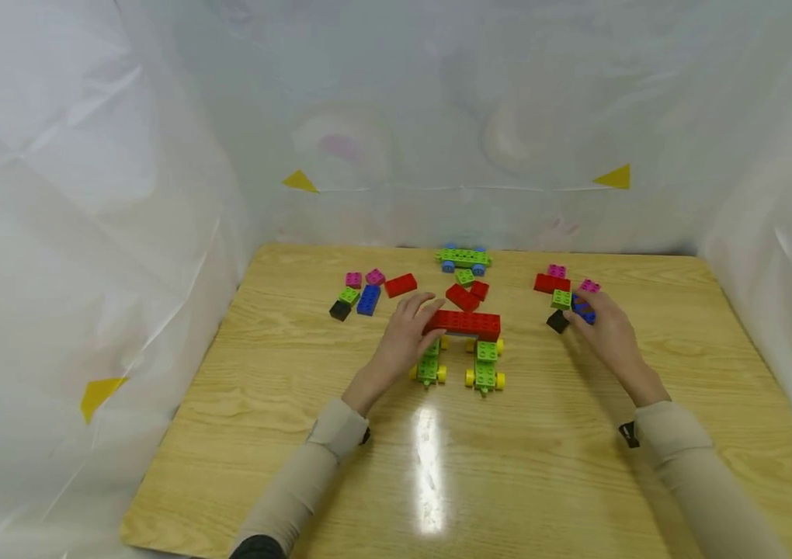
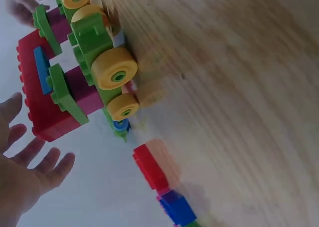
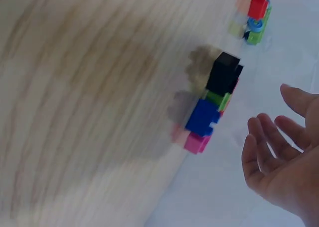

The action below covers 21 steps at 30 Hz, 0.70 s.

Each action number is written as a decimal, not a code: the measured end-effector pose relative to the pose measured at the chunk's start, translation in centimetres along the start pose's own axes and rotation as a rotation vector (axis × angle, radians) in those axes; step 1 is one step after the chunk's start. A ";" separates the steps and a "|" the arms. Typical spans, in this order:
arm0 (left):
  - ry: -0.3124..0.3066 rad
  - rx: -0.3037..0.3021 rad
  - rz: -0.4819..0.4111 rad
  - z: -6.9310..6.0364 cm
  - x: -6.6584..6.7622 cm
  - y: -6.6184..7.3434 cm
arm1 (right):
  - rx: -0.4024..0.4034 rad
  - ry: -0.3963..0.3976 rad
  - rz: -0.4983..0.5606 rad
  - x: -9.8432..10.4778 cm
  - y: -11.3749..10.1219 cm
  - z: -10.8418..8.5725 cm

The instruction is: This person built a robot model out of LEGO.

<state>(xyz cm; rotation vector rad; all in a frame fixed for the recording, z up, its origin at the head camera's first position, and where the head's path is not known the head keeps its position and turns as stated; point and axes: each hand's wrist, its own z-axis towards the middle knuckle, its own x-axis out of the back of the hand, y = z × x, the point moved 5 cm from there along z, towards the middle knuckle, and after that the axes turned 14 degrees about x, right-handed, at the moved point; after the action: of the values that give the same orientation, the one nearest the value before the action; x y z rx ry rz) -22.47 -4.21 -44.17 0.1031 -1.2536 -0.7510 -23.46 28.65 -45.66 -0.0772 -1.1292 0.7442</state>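
A red brick beam [image 1: 466, 324] lies across two green wheeled bases, the left base [image 1: 428, 371] and the right base [image 1: 485, 376], both with yellow wheels. Beside the beam's left end is my left hand [image 1: 406, 335]; its fingers are spread and hold nothing in the left wrist view. Purple and green bricks [image 2: 83, 91] show under the beam there. My right hand [image 1: 606, 330] hovers by the right-hand bricks, nearest a blue brick [image 1: 583, 309]. Its fingers are loosely bent with nothing between them in the right wrist view. A black brick [image 1: 557, 321] and a green brick [image 1: 561, 300] lie close by.
Behind the beam stand a green base with blue wheels [image 1: 463, 258] and loose red bricks [image 1: 463, 298]. To the left lie a blue brick [image 1: 369, 300], another black brick [image 1: 340, 310] and several more. White sheeting [image 1: 466, 116] encloses the wooden table [image 1: 242, 404].
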 end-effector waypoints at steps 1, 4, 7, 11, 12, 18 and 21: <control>-0.025 0.024 -0.029 0.1 -0.2 -0.2 | -0.021 0.005 -0.004 0.1 0.4 -0.2; -0.077 0.094 -0.119 0.3 -0.7 -0.8 | -0.082 0.002 -0.016 0.4 1.7 -0.5; -0.106 0.128 -0.169 0.5 -1.0 -1.2 | -0.148 -0.031 -0.036 0.3 2.7 -0.8; -0.126 0.106 -0.166 0.6 -1.2 -1.5 | -0.215 -0.086 -0.074 -0.2 3.6 -0.8; -0.132 0.100 -0.165 0.6 -1.2 -1.4 | -0.228 -0.096 -0.082 -0.4 3.9 -0.8; -0.140 0.082 -0.162 0.8 -1.0 -1.4 | -0.263 -0.144 -0.107 -1.1 4.8 -0.3; -0.139 0.087 -0.164 1.0 -1.1 -1.5 | -0.264 -0.149 -0.119 -1.4 5.1 -0.1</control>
<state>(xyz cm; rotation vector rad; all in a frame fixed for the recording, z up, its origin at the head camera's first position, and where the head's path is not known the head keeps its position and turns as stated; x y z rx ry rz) -24.15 -4.37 -45.43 0.2298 -1.4225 -0.8566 -26.26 31.77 -48.89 -0.1772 -1.3587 0.4982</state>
